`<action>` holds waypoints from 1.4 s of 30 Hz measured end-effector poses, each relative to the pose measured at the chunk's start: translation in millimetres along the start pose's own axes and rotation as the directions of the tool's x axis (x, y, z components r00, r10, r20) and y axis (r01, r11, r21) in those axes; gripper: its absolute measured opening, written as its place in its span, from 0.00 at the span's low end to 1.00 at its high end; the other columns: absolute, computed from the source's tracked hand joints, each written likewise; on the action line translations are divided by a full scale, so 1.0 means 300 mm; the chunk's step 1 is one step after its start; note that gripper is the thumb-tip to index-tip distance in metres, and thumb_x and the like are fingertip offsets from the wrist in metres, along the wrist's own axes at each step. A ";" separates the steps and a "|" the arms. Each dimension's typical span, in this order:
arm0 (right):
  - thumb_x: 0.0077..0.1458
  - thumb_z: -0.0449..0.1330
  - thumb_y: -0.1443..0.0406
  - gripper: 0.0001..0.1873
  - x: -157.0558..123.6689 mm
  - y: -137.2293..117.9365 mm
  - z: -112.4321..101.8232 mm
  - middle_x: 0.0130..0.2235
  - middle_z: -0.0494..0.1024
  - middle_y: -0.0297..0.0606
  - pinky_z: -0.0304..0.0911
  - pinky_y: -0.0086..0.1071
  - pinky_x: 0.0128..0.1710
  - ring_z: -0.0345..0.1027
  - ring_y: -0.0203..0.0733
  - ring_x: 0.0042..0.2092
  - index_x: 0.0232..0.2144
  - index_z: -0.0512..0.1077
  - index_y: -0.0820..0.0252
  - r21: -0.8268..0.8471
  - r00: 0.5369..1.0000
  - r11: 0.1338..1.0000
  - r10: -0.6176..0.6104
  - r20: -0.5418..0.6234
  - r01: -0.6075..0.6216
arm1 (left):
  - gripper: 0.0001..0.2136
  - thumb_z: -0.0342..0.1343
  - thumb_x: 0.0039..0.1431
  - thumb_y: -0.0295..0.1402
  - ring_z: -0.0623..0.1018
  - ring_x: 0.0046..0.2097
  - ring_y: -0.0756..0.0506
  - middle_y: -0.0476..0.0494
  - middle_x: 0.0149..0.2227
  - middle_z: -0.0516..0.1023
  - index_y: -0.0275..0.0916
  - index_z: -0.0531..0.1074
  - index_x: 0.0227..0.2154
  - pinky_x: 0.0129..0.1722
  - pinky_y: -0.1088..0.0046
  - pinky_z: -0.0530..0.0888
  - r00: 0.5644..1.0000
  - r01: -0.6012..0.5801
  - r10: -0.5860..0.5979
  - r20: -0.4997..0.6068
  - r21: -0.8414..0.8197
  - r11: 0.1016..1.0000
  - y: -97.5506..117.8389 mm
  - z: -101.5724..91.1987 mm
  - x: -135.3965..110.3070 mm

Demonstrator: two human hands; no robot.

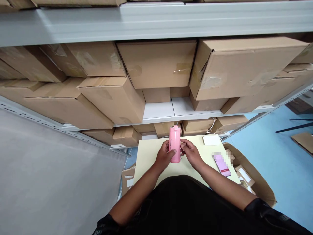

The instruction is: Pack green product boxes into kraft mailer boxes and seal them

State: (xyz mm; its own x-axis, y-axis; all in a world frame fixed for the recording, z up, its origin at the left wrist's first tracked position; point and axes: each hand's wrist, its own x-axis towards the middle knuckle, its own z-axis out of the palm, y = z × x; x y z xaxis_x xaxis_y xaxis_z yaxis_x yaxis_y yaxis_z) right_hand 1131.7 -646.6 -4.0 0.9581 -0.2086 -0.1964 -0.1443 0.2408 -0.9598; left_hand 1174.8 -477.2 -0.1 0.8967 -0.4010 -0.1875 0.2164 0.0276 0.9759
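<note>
An upright pink bottle (174, 140), with a small tab at its top and dark lettering down one side, is held above the table. My left hand (165, 156) is wrapped around its lower left, the thumb lying across the front. At the bottle's right side, the fingers of my right hand (191, 152) are curled and pinched together against its edge. Whatever may be between those right fingertips is too small to make out.
Below my hands is a pale yellow table (146, 153), bearing a lit phone (222, 164) and a white box (211, 140) with cables nearby. Ahead stands a shelf rack (156, 20) full of cardboard boxes (161, 63). An open carton (262, 182) of packaging stands right of the table.
</note>
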 end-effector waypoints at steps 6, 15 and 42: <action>0.58 0.65 0.50 0.24 0.008 0.017 0.010 0.37 0.77 0.34 0.66 0.35 0.36 0.68 0.42 0.36 0.53 0.77 0.54 0.004 1.000 1.000 0.010 0.013 -0.010 | 0.27 0.64 0.59 0.45 0.79 0.52 0.39 0.36 0.55 0.78 0.42 0.65 0.57 0.49 0.60 0.77 1.000 0.009 -0.010 0.009 0.013 1.000 -0.019 0.005 0.003; 0.57 0.66 0.51 0.21 0.019 0.023 -0.004 0.35 0.74 0.33 0.66 0.37 0.35 0.67 0.40 0.33 0.50 0.77 0.53 0.040 0.999 0.999 -0.032 -0.018 0.033 | 0.25 0.67 0.57 0.43 0.80 0.51 0.40 0.38 0.52 0.79 0.41 0.67 0.53 0.51 0.60 0.75 0.997 -0.071 0.071 -0.002 -0.057 0.996 -0.022 -0.017 0.008; 0.56 0.67 0.50 0.25 0.010 0.001 0.033 0.32 0.74 0.33 0.66 0.35 0.33 0.66 0.39 0.32 0.52 0.79 0.54 -0.035 0.999 0.998 -0.046 -0.021 0.046 | 0.33 0.69 0.56 0.44 0.77 0.57 0.36 0.36 0.59 0.75 0.43 0.67 0.63 0.52 0.60 0.76 0.997 -0.075 0.075 0.003 0.068 0.995 -0.021 -0.036 0.003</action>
State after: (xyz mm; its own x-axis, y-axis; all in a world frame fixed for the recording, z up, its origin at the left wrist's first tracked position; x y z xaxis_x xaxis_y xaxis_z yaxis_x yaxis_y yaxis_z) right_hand 1137.0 -638.0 -2.8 0.9584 -0.2393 -0.1558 -0.1091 0.1973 -0.9743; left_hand 1178.5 -467.9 -7.4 0.9093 -0.4002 -0.1139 0.1222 -0.0046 0.9925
